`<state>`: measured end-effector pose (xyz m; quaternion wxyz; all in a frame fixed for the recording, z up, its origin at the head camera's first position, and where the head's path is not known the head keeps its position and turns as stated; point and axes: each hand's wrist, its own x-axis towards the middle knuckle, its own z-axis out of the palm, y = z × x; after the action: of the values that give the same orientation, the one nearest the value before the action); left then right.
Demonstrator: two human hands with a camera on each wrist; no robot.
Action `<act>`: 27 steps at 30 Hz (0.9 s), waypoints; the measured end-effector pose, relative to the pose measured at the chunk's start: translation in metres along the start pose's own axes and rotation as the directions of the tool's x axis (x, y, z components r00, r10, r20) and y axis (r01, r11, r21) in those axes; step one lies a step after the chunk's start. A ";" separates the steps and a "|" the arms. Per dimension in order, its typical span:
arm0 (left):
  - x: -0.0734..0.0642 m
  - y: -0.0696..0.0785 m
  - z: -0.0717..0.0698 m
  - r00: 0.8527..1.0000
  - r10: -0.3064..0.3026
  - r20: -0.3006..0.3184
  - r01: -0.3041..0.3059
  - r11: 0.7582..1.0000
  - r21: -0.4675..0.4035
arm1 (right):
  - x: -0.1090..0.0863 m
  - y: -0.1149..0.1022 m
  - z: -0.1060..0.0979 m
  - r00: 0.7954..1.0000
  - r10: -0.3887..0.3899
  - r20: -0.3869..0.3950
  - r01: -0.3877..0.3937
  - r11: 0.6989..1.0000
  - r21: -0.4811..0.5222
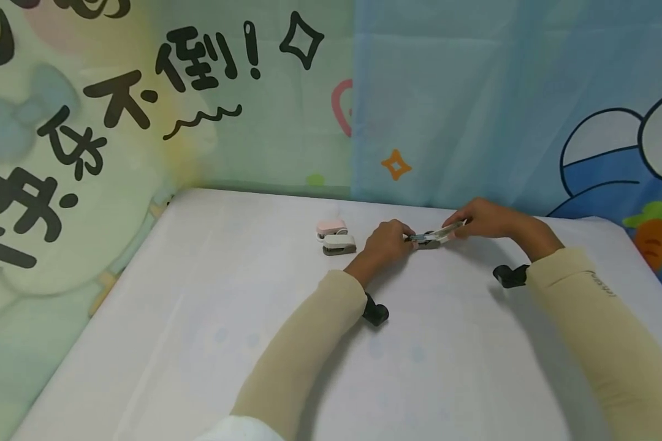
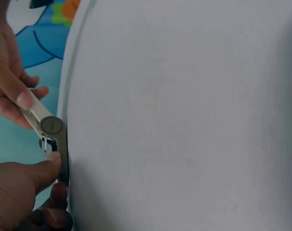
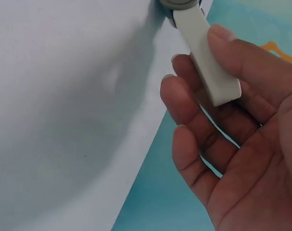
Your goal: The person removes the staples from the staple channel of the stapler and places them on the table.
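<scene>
A small stapler [image 1: 429, 242], swung wide at its hinge, is between my two hands near the far side of the table. Its grey base and round pivot [image 2: 52, 125] show in the left wrist view. My left hand [image 1: 386, 245] pinches the base end, thumb close to the metal staple channel [image 2: 48, 144]. My right hand [image 1: 482, 219] grips the off-white top cover [image 3: 210, 62] between thumb and fingers, the cover angled upward from the hinge. Left of my left hand stand a pink stapler [image 1: 331, 228] and a white stapler [image 1: 339, 245], one in front of the other.
A white cloth covers the table [image 1: 198, 331]. Printed curtains hang behind it, the blue one [image 1: 452, 104] at the right and a green one [image 1: 287, 135] at the left. A black wrist mount [image 1: 376, 311] sits under the left sleeve, another black mount [image 1: 510, 276] beside the right sleeve.
</scene>
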<state>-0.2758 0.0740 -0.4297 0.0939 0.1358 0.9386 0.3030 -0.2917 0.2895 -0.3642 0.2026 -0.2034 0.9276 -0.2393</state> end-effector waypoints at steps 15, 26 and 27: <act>-0.023 -0.030 -0.057 0.984 0.155 -0.091 -0.153 0.988 0.032 | 0.010 -0.056 0.009 0.969 -0.105 -0.222 0.056 0.975 -0.217; -0.060 -0.084 -0.112 0.991 0.079 -0.109 -0.064 0.990 0.129 | 0.049 -0.099 0.052 0.926 -0.341 -0.162 0.305 0.929 -0.209; -0.062 -0.088 -0.112 0.991 0.077 -0.109 -0.063 0.990 0.128 | 0.052 -0.101 0.055 0.925 -0.349 -0.153 0.319 0.928 -0.191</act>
<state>-0.2634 -0.0753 -0.3867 0.0211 0.1569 0.9540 0.2545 -0.2807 0.1641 -0.3700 0.0548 -0.3515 0.9102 -0.2119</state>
